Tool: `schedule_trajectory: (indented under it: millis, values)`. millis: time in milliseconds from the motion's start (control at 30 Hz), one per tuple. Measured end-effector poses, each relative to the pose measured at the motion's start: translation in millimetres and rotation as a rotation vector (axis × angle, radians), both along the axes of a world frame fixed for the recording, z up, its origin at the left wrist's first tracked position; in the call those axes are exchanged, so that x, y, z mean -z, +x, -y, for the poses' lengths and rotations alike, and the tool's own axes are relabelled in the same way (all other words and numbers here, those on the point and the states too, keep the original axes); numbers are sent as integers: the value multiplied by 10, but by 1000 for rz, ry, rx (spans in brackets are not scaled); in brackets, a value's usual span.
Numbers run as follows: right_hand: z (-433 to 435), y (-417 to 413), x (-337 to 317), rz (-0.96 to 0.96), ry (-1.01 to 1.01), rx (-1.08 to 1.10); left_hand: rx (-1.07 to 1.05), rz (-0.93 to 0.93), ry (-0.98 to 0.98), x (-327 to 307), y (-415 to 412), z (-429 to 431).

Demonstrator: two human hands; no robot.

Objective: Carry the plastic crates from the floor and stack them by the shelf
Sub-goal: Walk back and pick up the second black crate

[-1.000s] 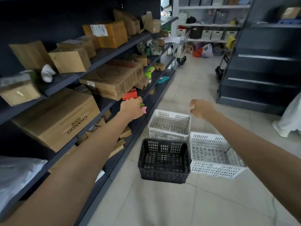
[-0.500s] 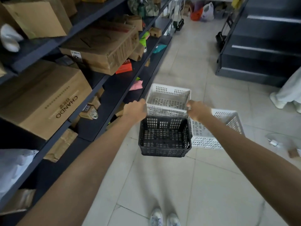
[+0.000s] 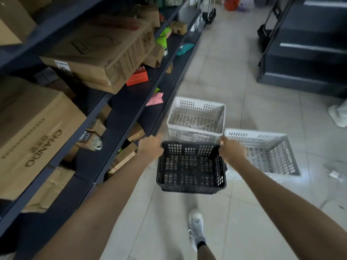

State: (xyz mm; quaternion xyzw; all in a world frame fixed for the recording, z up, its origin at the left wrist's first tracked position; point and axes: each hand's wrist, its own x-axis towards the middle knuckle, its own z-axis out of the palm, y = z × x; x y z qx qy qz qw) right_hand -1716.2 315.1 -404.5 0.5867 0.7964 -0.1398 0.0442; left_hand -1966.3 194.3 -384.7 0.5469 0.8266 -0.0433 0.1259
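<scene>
Both hands, left hand (image 3: pixel 150 147) and right hand (image 3: pixel 231 150), grip the black perforated plastic crate (image 3: pixel 190 168) at its far corners; two white perforated plastic crates (image 3: pixel 196 119) sit just beyond.

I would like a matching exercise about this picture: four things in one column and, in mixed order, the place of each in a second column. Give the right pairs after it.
Things
1. black crate
2. pink packet
3. shoe
4. CHANDO carton

Places
a. on the floor, nearest the camera
b. between the left hand and right hand, which grip its sides
c. far left, on the shelf
d. lower on the shelf, on a bare dark board

Pairs: 1-b, 2-d, 3-a, 4-c
</scene>
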Motion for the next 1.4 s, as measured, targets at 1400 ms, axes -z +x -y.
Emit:
schedule_trajectory:
  millis: [1400]
  values:
    - [-1040,562,5388,304,243,113,-221,141,42,5464,-982,-702]
